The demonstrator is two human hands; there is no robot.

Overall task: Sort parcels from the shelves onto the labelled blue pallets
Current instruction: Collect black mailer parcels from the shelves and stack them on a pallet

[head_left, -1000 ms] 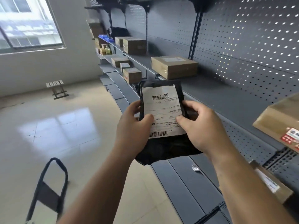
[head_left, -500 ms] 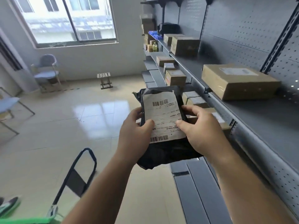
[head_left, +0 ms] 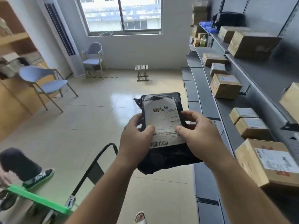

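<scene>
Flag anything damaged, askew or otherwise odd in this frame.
Nothing serious. The black parcel, held in the left hand and right hand, is crumpled at its top edge, but its label looks whole. Shelf boxes sit at mixed angles; none spilled.

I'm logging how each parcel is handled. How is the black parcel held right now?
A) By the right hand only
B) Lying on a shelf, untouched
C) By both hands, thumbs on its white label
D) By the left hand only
C: the left hand and right hand both grip the black parcel in front of the person, each thumb pressed on its white label.
</scene>
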